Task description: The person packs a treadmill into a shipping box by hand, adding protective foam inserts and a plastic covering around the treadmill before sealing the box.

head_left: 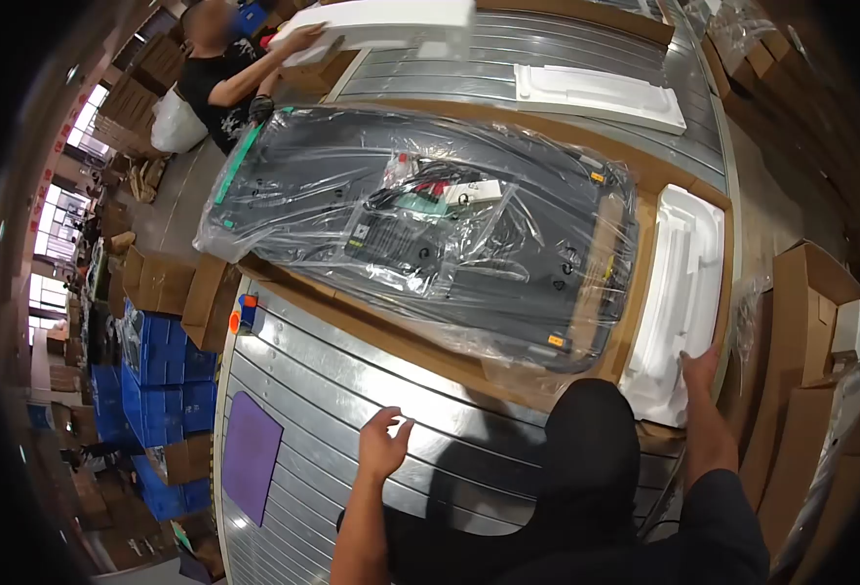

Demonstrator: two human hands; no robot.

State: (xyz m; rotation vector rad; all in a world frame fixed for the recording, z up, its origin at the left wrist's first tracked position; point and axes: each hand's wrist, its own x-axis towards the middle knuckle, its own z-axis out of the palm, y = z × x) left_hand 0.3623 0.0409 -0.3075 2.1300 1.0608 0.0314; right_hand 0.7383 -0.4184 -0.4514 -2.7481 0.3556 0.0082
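Observation:
My left hand [384, 444] is raised over the slatted metal table, its fingers curved apart with nothing in them. At the near right, my right hand [700, 372] grips the outer edge of a long white foam block [677, 283]; some of its fingers are hidden. That block lies in the right end of a shallow, open cardboard box [381, 317]. Beside it in the box is a large dark panel-like item [303, 166] wrapped in clear plastic. On the wrapped item rests a clear bag [440, 229] with cables, papers and small parts.
Across the table, a co-worker [230, 88] holds a white foam piece [381, 24]. Another foam piece [601, 97] lies on the metal table [332, 409]. A tape dispenser [244, 314] and purple sheet [252, 458] are at left. Blue crates [162, 361] and cartons [805, 390] flank the table.

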